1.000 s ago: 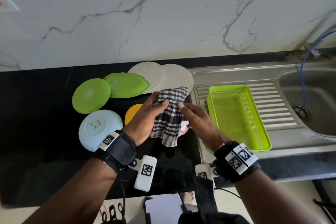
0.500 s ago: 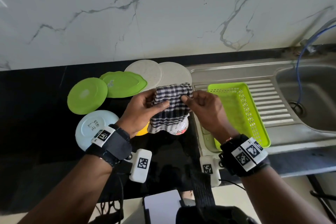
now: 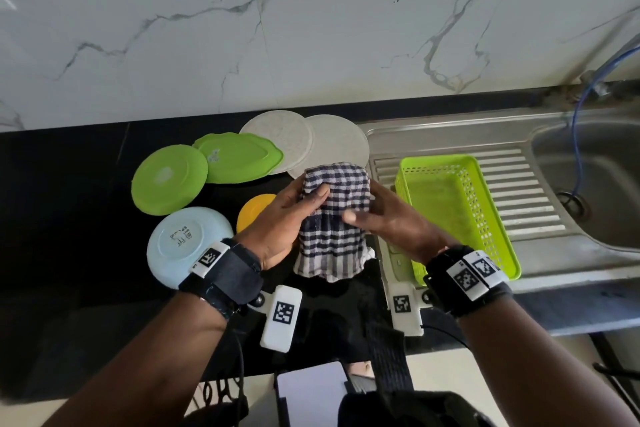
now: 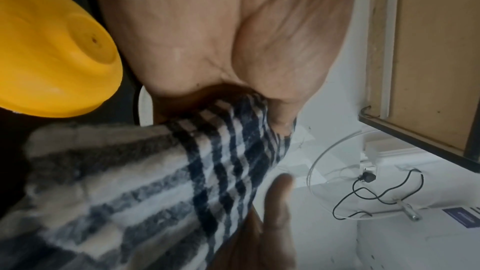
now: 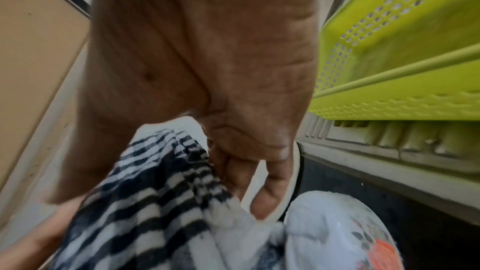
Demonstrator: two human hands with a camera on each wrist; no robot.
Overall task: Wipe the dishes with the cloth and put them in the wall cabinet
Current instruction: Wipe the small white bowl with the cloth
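- Cloth (image 3: 331, 218), checked dark blue and white, is draped over a dish held between both hands above the black counter (image 3: 69, 218), just left of the sink's draining board (image 3: 519, 184). Its long axis runs from the far folded edge toward the person, and the loose near edge hangs down, wavy.
- The dish under the cloth is almost wholly covered; the right wrist view shows a thin white rim (image 5: 291, 188) beside the fingers.
- The left hand (image 3: 280, 218) grips the cloth's left side, thumb on top and fingers curled beneath.
- The right hand (image 3: 391, 218) holds the right side, thumb pressed on the cloth and fingers (image 5: 265, 192) curled round the rim.
- A white bowl with an orange flower pattern (image 5: 345, 239) lies just below the cloth.
- A yellow bowl (image 3: 254, 210) sits upside down just left of the left hand, a pale blue bowl (image 3: 183, 243) beside it.
- Farther back lie two green plates (image 3: 169, 178) and two white plates (image 3: 332, 144), overlapping.
- A lime green basket (image 3: 460, 215) stands on the draining board.
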